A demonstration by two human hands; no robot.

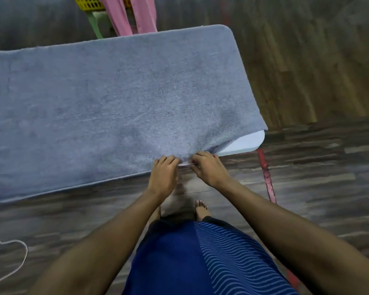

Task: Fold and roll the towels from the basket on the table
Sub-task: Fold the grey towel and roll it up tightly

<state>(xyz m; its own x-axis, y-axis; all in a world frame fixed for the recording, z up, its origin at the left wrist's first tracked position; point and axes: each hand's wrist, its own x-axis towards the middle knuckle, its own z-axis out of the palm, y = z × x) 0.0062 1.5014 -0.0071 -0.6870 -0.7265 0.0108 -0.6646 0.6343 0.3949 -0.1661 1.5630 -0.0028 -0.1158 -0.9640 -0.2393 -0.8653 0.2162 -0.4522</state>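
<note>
A wood-patterned floor [307, 81] fills the frame around a white bench [246, 143], of which only the rounded near right corner shows bare. A large grey-blue towel [105, 103] lies spread flat over almost the whole bench top, its far right corner rounded over the far edge and its near right corner lifted slightly off the bare bench corner. At the far edge, beyond the bench, a pink towel [124, 15] hangs from a yellow slatted basket [88, 3], which sits on what looks like a pale green stool [98, 24], though that part is blurred and cut off by the frame. The person stands at the near long side in a blue patterned garment [200, 258], with one bare foot [201, 209] visible on the floor. A red strap [266, 175] runs along the floor to the right, and a white cord [9, 248] loops at the left. Both arms reach to the towel's near hem, close together: the left hand [164, 173] has its fingers curled shut pinching the edge, and the right hand [209, 167] is likewise closed on the hem just beside it, a thin pale strip of hem stretched between them
</note>
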